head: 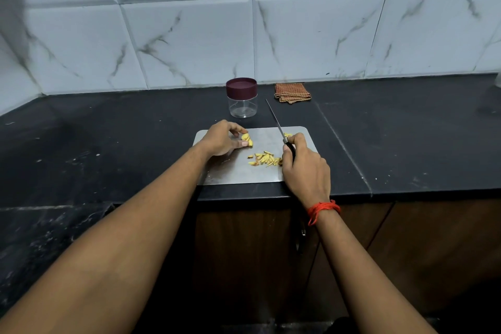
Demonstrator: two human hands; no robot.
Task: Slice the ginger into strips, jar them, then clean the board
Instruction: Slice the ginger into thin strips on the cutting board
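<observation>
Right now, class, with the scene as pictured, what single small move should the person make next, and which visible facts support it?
Probably bring the knife across to the ginger piece and cut another strip. The left hand pinches that unsliced piece on the board, the right hand holds the knife clear of it, and only a small pile of strips lies cut.

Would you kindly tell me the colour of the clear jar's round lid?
The round lid is dark maroon, head view.

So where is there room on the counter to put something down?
The dark counter is bare left of the steel board and jar, and right of the folded cloth. Crowded: the board, with the left hand, right hand, knife and ginger strips.
</observation>
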